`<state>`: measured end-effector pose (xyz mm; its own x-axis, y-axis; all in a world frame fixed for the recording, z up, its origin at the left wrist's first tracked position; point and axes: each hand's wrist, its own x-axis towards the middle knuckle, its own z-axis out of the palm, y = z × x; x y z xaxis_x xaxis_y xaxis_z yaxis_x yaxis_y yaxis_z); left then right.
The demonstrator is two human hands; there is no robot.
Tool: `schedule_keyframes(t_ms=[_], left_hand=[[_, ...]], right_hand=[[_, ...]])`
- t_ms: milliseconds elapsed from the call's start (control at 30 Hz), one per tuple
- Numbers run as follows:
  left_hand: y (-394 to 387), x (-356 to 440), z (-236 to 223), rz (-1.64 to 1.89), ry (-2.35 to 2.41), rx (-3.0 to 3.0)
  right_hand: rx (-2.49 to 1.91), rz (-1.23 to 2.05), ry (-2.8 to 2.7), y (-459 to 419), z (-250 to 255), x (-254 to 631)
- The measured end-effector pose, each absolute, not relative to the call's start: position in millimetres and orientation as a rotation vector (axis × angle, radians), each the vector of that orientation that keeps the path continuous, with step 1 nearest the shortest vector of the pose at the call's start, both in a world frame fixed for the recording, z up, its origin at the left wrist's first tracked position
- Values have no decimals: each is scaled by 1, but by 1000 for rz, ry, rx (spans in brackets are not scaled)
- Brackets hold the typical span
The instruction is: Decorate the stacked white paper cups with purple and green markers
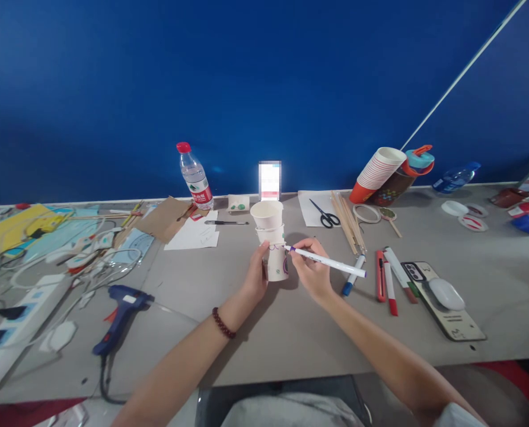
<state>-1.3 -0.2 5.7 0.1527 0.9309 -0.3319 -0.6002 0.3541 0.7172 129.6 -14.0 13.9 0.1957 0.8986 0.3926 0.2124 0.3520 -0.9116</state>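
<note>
A tower of white paper cups stands before me, with purple pen lines on the lowest cup. My left hand is closed around the left side of that lowest cup. My right hand grips a white marker pen with a purple end, and its tip points left at the upper part of the same cup. Whether the tip touches the paper is too small to tell. Just right of my right hand lies a blue-capped marker.
A blue glue gun and a white power strip with cables lie left. Scissors, wooden sticks, stacked cups, a red utility knife and a phone are right. A water bottle stands behind.
</note>
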Motion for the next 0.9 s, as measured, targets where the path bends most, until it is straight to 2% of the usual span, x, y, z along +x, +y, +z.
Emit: schedule_keyframes(t_ms=[900], left_hand=[[0,-2,4,1152,842,464]], right_hand=[[-1162,672,-1347,-16,16,129]])
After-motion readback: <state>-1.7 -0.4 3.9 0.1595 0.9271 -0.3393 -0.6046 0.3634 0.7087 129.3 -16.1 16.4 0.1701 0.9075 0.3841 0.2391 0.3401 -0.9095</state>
